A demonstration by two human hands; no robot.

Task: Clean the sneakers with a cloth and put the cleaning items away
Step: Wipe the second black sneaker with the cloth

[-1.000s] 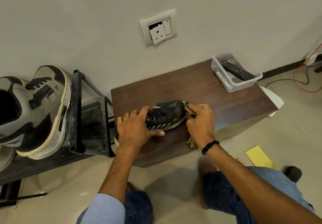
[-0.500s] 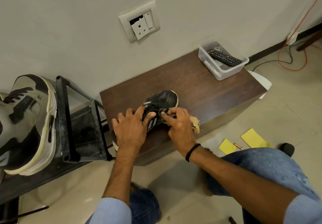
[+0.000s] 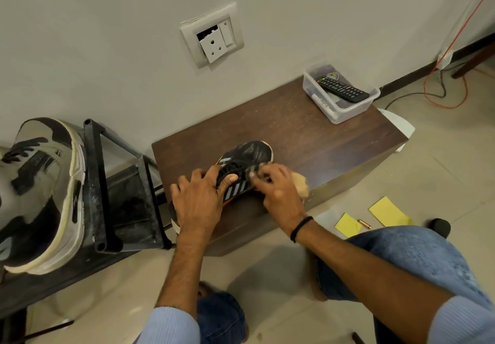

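one black sneaker [image 3: 249,156] lies on the brown bench [image 3: 308,134], near its front edge. your left hand [image 3: 198,204] grips its heel end, while your right hand [image 3: 278,191] holds a tan cloth [image 3: 301,185] against its side.

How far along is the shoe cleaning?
Nothing looks finished. In hand: the left hand holds the black sneaker on the wooden table while the right hand rubs its side with the tan cloth. Left: the grey sneaker on the rack, then putting the cloth away.
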